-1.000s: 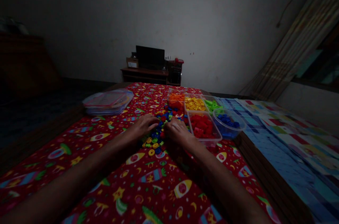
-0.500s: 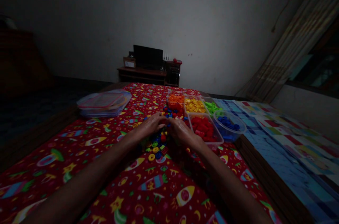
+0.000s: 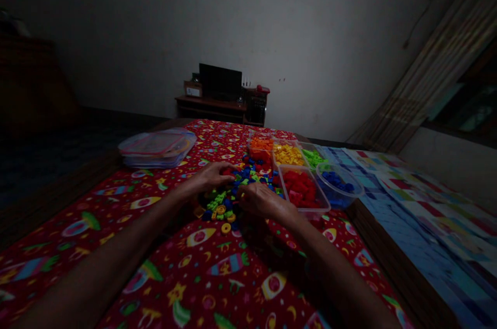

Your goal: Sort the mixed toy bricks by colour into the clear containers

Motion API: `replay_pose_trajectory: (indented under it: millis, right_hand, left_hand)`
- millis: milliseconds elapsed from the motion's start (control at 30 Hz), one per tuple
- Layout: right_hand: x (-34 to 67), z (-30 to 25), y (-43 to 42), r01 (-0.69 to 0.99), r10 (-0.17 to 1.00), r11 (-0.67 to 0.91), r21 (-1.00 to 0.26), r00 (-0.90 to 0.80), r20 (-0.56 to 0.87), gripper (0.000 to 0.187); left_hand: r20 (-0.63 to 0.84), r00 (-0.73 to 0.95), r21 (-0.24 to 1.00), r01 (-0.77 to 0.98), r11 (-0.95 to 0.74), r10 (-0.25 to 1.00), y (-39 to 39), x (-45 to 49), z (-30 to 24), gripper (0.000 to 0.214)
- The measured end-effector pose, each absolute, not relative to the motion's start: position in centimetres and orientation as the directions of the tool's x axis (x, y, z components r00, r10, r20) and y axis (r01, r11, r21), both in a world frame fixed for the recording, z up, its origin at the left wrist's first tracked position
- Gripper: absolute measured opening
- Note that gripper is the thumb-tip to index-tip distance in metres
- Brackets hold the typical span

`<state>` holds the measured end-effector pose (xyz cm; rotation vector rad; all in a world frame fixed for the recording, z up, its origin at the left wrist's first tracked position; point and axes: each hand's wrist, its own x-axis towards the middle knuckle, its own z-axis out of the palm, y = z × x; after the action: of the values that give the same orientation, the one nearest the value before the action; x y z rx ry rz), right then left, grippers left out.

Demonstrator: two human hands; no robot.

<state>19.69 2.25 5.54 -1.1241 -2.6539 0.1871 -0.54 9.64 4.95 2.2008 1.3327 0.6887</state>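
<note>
A loose pile of small plastic building pieces in blue, green, yellow and red lies on the red patterned cloth. At the pile's left side is my left hand, thumb and fingers apart, with red showing in the gap between them. My right hand rests low over the right part of the pile, its fingers curled in. Whatever may be in those fingers is hidden. A yellow ring-shaped piece lies at the pile's near edge.
Right of the pile stand clear tubs of sorted pieces: an orange tub, a yellow tub, a green tub, a red tub and a round blue tub. Stacked lids lie left. A wooden edge runs along the right.
My hands, close together over the pile before, have moved apart, the left one leftward and the right one nearer to me. More of the pile shows between them, spread wider to the left.
</note>
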Motion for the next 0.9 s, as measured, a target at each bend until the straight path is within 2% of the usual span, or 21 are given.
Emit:
replay_pose_trajectory:
  millis: [167, 233, 400, 533, 633, 800, 900]
  right_hand:
    - [22.1, 8.5, 2.7, 0.729, 0.796, 0.605, -0.319, -0.551, 0.251, 0.032]
    - [23.5, 9.7, 3.1, 0.766, 0.838, 0.545, -0.34, -0.482, 0.256, 0.032]
    - [28.2, 10.9, 3.9, 0.925, 0.932, 0.3, -0.232, -0.233, 0.277, 0.032]
    - [30.9, 10.6, 4.6, 0.978, 0.942, 0.158, -0.134, -0.109, 0.318, 0.032]
    - [30.1, 10.1, 5.3, 0.97, 0.888, 0.214, -0.119, -0.143, 0.437, 0.033]
    - [25.2, 6.9, 4.8, 0.899, 0.864, 0.437, -0.037, -0.408, 0.293, 0.027]
    - [23.2, 4.2, 4.0, 0.864, 0.815, 0.503, 0.031, -0.485, 0.316, 0.029]
  left_hand:
    - [0.198, 0.419, 0.545, 0.704, -0.455, 0.886, 9.3, 0.3, 4.9, 0.046]
    - [0.179, 0.42, 0.524, 0.725, -0.448, 0.89, 9.1, 0.5, 5.0, 0.045]
    - [0.169, 0.433, 0.494, 0.74, -0.457, 0.885, 8.9, 0.7, 5.2, 0.046]
    - [0.165, 0.427, 0.49, 0.747, -0.449, 0.889, 9.0, 0.6, 5.3, 0.046]
    - [0.168, 0.421, 0.5, 0.743, -0.445, 0.891, 9.0, 0.6, 5.4, 0.044]
    - [0.183, 0.407, 0.475, 0.761, -0.443, 0.895, 8.9, 0.6, 5.6, 0.044]
    - [0.192, 0.405, 0.474, 0.759, -0.446, 0.894, 8.9, 0.5, 5.6, 0.045]
